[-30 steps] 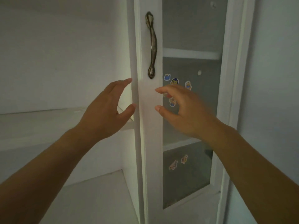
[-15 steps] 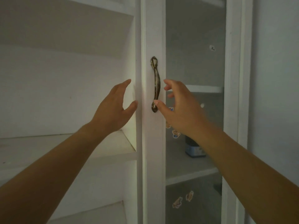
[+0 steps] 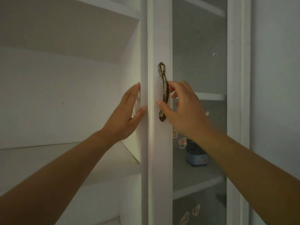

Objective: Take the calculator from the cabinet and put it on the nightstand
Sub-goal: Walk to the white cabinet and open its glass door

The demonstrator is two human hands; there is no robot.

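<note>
the single head view looks forward and slightly upward, close to the white cabinet door (image 3: 162,159) and its shelves (image 3: 198,184).

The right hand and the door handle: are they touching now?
Touching. In the head view, the right hand curls around the handle: the fingers pass behind the bar and the thumb lies across its lower front, with no gap visible.

Cartoon stickers (image 3: 182,142) clung to the glass pane (image 3: 199,62), two near its middle and two more (image 3: 190,214) lower down. A small white scrap (image 3: 215,55) was stuck higher on the pane. To the right ran a plain grey wall (image 3: 276,78). On the left lay an open white shelf (image 3: 48,158) with a sloped white ceiling (image 3: 65,30) above it.
</note>
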